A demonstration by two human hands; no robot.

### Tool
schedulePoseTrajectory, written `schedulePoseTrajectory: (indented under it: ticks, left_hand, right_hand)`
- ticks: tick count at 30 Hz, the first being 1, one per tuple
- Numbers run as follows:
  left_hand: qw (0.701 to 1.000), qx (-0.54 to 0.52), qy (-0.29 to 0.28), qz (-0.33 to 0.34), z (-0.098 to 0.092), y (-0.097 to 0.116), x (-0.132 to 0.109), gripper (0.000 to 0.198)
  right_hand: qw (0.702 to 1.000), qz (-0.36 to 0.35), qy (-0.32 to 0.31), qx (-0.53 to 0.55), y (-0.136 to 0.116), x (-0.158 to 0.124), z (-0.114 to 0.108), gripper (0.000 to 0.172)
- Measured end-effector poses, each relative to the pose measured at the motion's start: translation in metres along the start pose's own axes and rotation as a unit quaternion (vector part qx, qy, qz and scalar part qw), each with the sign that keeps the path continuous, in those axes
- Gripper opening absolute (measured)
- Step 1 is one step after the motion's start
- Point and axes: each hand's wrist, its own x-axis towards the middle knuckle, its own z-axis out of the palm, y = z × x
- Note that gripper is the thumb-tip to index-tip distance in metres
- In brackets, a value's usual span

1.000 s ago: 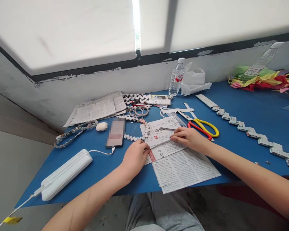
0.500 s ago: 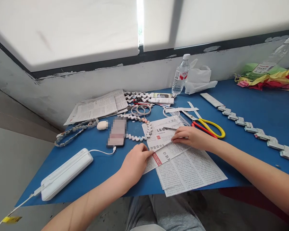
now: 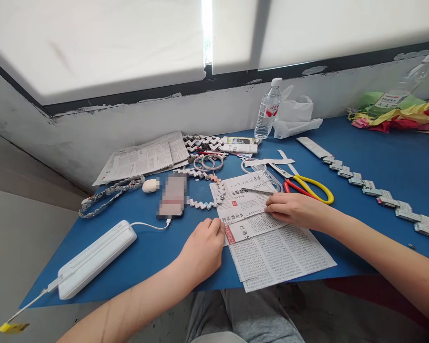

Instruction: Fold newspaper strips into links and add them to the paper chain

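A folded newspaper sheet [image 3: 241, 202] lies on the blue table [image 3: 379, 162], over more newspaper pages [image 3: 279, 255] at the front edge. My left hand [image 3: 202, 247] rests at the sheet's left edge, fingers curled and pinched on the fold. My right hand [image 3: 295, 209] lies on the sheet's right side, fingers pressed together on the paper.
Yellow and red scissors [image 3: 307, 188] lie just behind my right hand. A phone [image 3: 173, 195] is cabled to a white power bank [image 3: 93, 259] at the left. A folded paper chain [image 3: 379, 195] runs along the right. A water bottle [image 3: 268, 112], newspapers [image 3: 143, 159], rings [image 3: 207, 163] and coloured paper [image 3: 396, 116] sit at the back.
My left hand has slid down and toward me along the sheet's left edge. My right hand has shifted slightly right on the fold. The camera view has moved a little.
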Motion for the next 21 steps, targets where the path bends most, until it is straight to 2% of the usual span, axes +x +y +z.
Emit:
schedulePoseTrajectory:
  ticks: [4, 7, 10, 17, 19, 21]
  left_hand:
    - [0.983, -0.165, 0.028, -0.076, -0.002, -0.008, 0.003, 0.029]
    - [0.964, -0.232, 0.029, -0.123, -0.002, -0.016, 0.004, 0.028]
    - [0.964, -0.217, 0.015, -0.15, -0.005, -0.02, 0.004, 0.021]
    - [0.967, -0.168, -0.063, -0.179, -0.019, -0.024, 0.01, 0.013]
    - [0.966, -0.174, -0.079, -0.173, -0.021, -0.027, 0.012, 0.011]
    - [0.966, -0.186, -0.091, -0.156, -0.023, -0.032, 0.014, 0.011]
  right_hand:
    - [0.996, 0.066, -0.015, 0.058, -0.007, 0.0, -0.002, 0.036]
    - [0.986, 0.125, -0.005, 0.114, -0.006, 0.002, -0.003, 0.036]
    - [0.982, 0.132, -0.005, 0.135, 0.0, 0.002, -0.003, 0.036]
    - [0.989, 0.06, 0.021, 0.13, 0.004, -0.004, 0.0, 0.033]
    - [0.985, 0.08, 0.026, 0.149, 0.001, -0.003, 0.0, 0.032]
    - [0.975, 0.129, 0.026, 0.182, -0.002, 0.0, -0.001, 0.034]
